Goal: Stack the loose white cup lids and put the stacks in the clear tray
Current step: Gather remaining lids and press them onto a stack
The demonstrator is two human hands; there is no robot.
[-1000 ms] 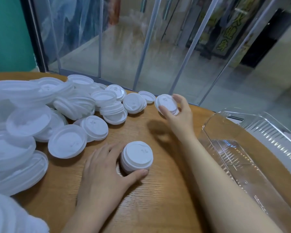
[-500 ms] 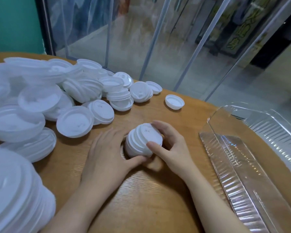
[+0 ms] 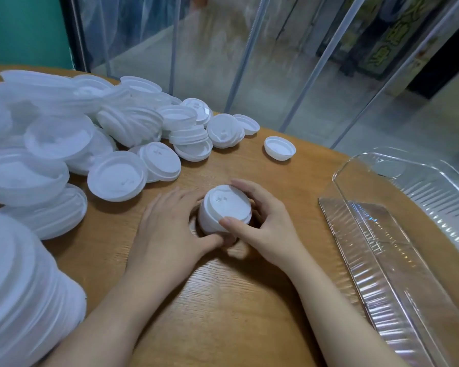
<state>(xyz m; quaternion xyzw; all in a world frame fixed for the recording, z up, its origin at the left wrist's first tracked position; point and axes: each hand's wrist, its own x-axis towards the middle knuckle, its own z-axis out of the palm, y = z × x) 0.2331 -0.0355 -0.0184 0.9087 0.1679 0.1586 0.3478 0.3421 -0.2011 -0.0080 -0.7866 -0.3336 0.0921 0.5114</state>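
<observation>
Soft daylight, mild blur, wide-angle edge bending.

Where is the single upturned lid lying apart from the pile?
Head view: the upturned lid lies alone on the wooden table, between the lid pile and the clear tray.

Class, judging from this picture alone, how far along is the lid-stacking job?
Early. Done: one short stack built. In hand: the left hand and right hand grip that stack on the table. Left: the clear tray shows no lids; a big loose pile and a single lid wait.
</observation>
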